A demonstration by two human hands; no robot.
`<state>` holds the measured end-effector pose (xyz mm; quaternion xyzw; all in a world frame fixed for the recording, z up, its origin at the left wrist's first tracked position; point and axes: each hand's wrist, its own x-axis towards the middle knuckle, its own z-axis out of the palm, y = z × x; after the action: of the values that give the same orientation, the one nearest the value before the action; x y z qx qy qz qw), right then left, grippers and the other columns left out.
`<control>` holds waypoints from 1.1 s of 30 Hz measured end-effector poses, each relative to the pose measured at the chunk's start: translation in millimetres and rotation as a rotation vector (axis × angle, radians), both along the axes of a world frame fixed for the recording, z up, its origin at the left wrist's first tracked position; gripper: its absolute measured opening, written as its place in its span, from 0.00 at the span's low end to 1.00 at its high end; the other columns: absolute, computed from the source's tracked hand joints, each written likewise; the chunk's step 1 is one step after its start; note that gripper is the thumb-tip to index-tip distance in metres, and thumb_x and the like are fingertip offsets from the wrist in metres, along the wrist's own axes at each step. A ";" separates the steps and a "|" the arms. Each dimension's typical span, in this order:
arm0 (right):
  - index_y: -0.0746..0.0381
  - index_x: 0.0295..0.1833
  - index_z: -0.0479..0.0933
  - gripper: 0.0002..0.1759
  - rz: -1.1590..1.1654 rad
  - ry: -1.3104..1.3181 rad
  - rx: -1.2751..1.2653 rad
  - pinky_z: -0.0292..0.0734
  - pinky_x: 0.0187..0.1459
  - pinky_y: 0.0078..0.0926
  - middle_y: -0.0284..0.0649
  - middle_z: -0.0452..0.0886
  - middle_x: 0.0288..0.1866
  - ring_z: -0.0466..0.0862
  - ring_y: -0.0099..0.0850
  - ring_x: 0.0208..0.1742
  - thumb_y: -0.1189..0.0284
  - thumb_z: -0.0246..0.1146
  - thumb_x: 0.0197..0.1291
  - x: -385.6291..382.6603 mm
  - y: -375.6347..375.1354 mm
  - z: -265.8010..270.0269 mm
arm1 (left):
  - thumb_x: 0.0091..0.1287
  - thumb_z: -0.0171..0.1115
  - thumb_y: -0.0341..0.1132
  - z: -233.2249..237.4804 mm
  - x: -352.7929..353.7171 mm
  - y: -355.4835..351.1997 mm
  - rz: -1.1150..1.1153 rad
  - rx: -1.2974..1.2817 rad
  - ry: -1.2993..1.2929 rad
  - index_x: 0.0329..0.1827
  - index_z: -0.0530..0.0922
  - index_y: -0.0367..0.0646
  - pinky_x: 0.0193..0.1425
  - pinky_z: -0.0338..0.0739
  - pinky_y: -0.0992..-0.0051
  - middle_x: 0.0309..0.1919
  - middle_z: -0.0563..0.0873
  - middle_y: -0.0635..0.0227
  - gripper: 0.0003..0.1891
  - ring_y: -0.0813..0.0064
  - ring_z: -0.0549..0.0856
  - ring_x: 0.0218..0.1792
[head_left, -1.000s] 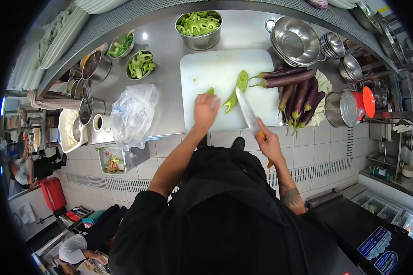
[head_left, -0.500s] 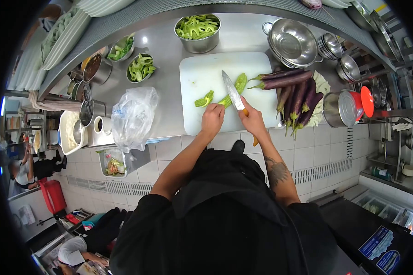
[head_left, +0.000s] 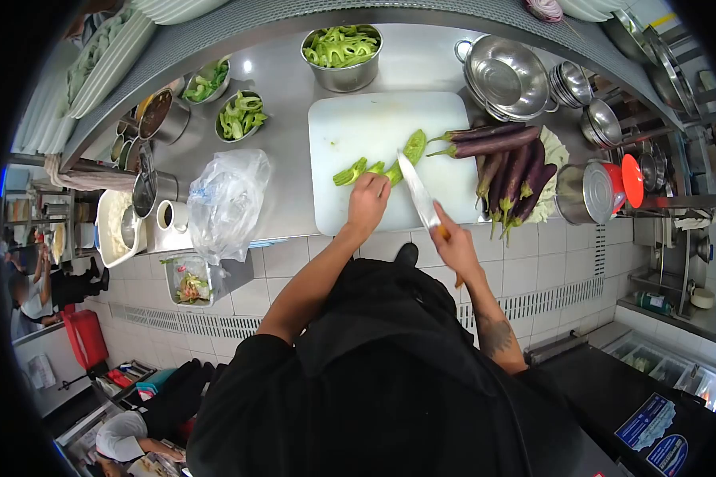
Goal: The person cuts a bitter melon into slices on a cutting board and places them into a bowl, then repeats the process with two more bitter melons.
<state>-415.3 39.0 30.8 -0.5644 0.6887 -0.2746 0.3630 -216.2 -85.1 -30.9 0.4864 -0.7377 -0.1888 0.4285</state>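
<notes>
My right hand (head_left: 456,245) is closed around the orange handle of a kitchen knife (head_left: 419,189). The blade points up and left over the white cutting board (head_left: 342,131), its tip close to a green bitter gourd half (head_left: 414,146). My left hand (head_left: 369,199) presses on the near end of the bitter gourd with curled fingers, hiding part of it. Just left of those fingers lies another bitter gourd piece (head_left: 348,172). Purple eggplants (head_left: 513,171) are heaped over the board's right edge.
A steel pot (head_left: 350,78) of cut bitter gourd stands behind the board. Smaller bowls of cut greens (head_left: 241,118) and a plastic bag (head_left: 229,203) are to the left. Metal colanders (head_left: 507,75) sit at back right. A shelf edge (head_left: 294,33) overhangs the counter. Co-workers (head_left: 123,437) are at lower left.
My right hand has drawn the knife back toward my body and to the right, off the bitter gourd. My left hand stays on the bitter gourd. The view has shifted slightly.
</notes>
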 end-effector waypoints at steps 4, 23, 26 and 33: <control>0.51 0.78 0.68 0.34 -0.062 -0.012 -0.082 0.77 0.34 0.34 0.49 0.77 0.24 0.77 0.34 0.23 0.70 0.64 0.66 6.1 -59.3 -11.3 | 0.63 0.69 0.25 -11.9 -13.6 0.8 -0.008 0.009 -0.032 0.39 0.86 0.36 0.46 0.82 0.60 0.37 0.86 0.55 0.04 0.52 0.86 0.40; 0.49 0.79 0.68 0.33 -0.216 -0.032 0.040 0.76 0.35 0.28 0.49 0.76 0.24 0.72 0.28 0.24 0.72 0.63 0.69 -19.4 58.7 1.3 | 0.62 0.71 0.33 12.3 -38.8 -28.8 0.049 0.017 -0.202 0.46 0.85 0.38 0.53 0.78 0.58 0.42 0.84 0.55 0.13 0.53 0.82 0.48; 0.50 0.79 0.68 0.32 -0.298 -0.061 0.050 0.74 0.33 0.28 0.46 0.73 0.21 0.71 0.28 0.23 0.71 0.63 0.69 -13.1 49.4 0.8 | 0.60 0.73 0.35 7.3 -47.9 -25.8 -0.005 0.109 -0.298 0.53 0.83 0.39 0.58 0.77 0.59 0.46 0.84 0.57 0.19 0.55 0.81 0.52; 0.49 0.79 0.67 0.33 -0.234 -0.047 -0.001 0.73 0.31 0.25 0.35 0.71 0.20 0.70 0.22 0.23 0.73 0.63 0.69 -1.3 45.5 1.9 | 0.60 0.74 0.33 0.1 -4.4 -7.1 -0.176 0.214 -0.216 0.56 0.83 0.39 0.62 0.78 0.61 0.50 0.85 0.58 0.20 0.54 0.82 0.54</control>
<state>-416.6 84.6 32.7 -0.4739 0.7410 -0.3284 0.3442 -220.6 -92.2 -30.8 0.4801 -0.7950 -0.2495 0.2743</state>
